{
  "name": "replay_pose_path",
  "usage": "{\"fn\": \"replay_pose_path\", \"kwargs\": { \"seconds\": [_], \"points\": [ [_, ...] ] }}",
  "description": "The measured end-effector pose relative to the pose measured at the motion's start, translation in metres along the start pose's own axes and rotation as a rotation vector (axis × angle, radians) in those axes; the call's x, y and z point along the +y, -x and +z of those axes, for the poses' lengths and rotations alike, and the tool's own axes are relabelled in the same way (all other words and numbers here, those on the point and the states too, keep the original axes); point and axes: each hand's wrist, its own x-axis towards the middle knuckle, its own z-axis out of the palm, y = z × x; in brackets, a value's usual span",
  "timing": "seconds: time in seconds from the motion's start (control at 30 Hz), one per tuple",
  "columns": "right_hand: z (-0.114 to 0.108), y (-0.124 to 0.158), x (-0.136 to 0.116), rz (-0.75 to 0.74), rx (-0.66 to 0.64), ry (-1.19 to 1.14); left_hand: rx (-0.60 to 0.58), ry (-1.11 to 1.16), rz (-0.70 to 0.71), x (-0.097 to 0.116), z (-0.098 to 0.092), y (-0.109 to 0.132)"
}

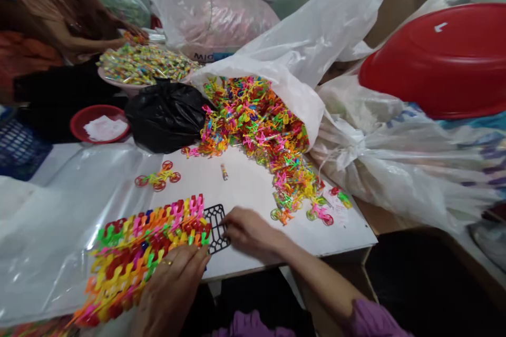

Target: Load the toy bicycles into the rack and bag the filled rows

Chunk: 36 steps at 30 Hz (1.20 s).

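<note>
Rows of small coloured plastic toy pieces [130, 253], in red, yellow, green, orange and pink, lie packed together at the front left of the white table. My left hand [177, 279], wearing a ring, rests over the near side of these rows with its fingers together against them. A black plastic grid [216, 227] sticks out at their right end, its openings bare there. At the grid's right edge, my right hand [251, 229] has its fingers bent and closed on the rim; the fingertips are partly hidden.
Tiny toy bicycles [253, 121] spill from a white sack [312, 31] onto the table [245, 184]. A black bag [168, 116], a red bowl [79, 121] and a heaped basin [114, 81] stand back left. Another person's hands [134, 34] work behind. A red tub [438, 63] sits right.
</note>
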Motion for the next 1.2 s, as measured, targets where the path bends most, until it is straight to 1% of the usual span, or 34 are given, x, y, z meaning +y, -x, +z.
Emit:
{"fn": "replay_pose_path", "kwargs": {
  "seconds": [0.03, 0.07, 0.13, 0.2, 0.23, 0.27, 0.33, 0.4, 0.47, 0.53, 0.57, 0.63, 0.67, 0.73, 0.83, 0.93, 1.0, 1.07, 1.13, 1.2],
  "points": [
    [-0.021, -0.001, 0.01, 0.122, 0.079, 0.12, 0.006, -0.006, 0.002, -0.001, 0.0, 0.002],
    [-0.042, -0.003, 0.021, 0.236, 0.119, 0.26, 0.005, -0.014, 0.002, -0.001, 0.0, 0.003],
    [-0.076, -0.009, 0.042, 0.408, 0.219, 0.568, -0.012, -0.029, 0.012, -0.002, -0.003, 0.002],
    [-0.096, -0.014, 0.056, 0.474, 0.217, 0.765, -0.021, -0.044, 0.034, -0.002, -0.006, -0.002],
    [-0.099, -0.016, 0.06, 0.472, 0.201, 0.816, -0.015, -0.049, 0.05, -0.002, -0.008, -0.003],
    [-0.098, -0.016, 0.06, 0.447, 0.188, 0.845, -0.01, -0.054, 0.062, -0.001, -0.009, -0.005],
    [-0.084, -0.014, 0.055, 0.338, 0.189, 0.866, -0.017, -0.063, 0.048, 0.0, -0.012, -0.006],
    [-0.06, -0.008, 0.045, 0.181, 0.177, 0.843, -0.036, -0.059, 0.007, 0.002, -0.013, -0.007],
    [-0.034, 0.002, 0.037, 0.024, 0.127, 0.778, -0.041, -0.032, -0.026, 0.004, -0.014, -0.008],
    [-0.014, 0.015, 0.033, -0.055, 0.098, 0.702, -0.031, -0.001, -0.046, 0.006, -0.015, -0.008],
    [-0.007, 0.021, 0.033, -0.064, 0.102, 0.668, -0.036, 0.01, -0.055, 0.007, -0.015, -0.008],
    [-0.001, 0.033, 0.035, -0.019, 0.137, 0.619, -0.065, 0.026, -0.085, 0.009, -0.016, -0.009],
    [-0.001, 0.036, 0.036, 0.032, 0.157, 0.6, -0.08, 0.035, -0.107, 0.01, -0.016, -0.008],
    [-0.001, 0.036, 0.037, 0.182, 0.197, 0.577, -0.088, 0.047, -0.17, 0.013, -0.016, -0.007],
    [-0.003, 0.021, 0.035, 0.402, 0.233, 0.562, -0.063, 0.036, -0.235, 0.016, -0.016, -0.005],
    [-0.008, 0.001, 0.031, 0.503, 0.255, 0.522, -0.077, 0.035, -0.242, 0.017, -0.015, -0.005],
    [-0.013, -0.008, 0.027, 0.54, 0.286, 0.442, -0.084, 0.039, -0.244, 0.017, -0.014, -0.007],
    [-0.018, -0.013, 0.023, 0.541, 0.34, 0.285, -0.077, 0.035, -0.25, 0.018, -0.015, -0.009],
    [-0.017, -0.014, 0.017, 0.496, 0.41, 0.05, -0.076, 0.051, -0.258, 0.019, -0.018, -0.012],
    [-0.009, -0.015, 0.012, 0.44, 0.465, -0.198, -0.061, 0.104, -0.281, 0.016, -0.026, -0.018]
  ]
}}
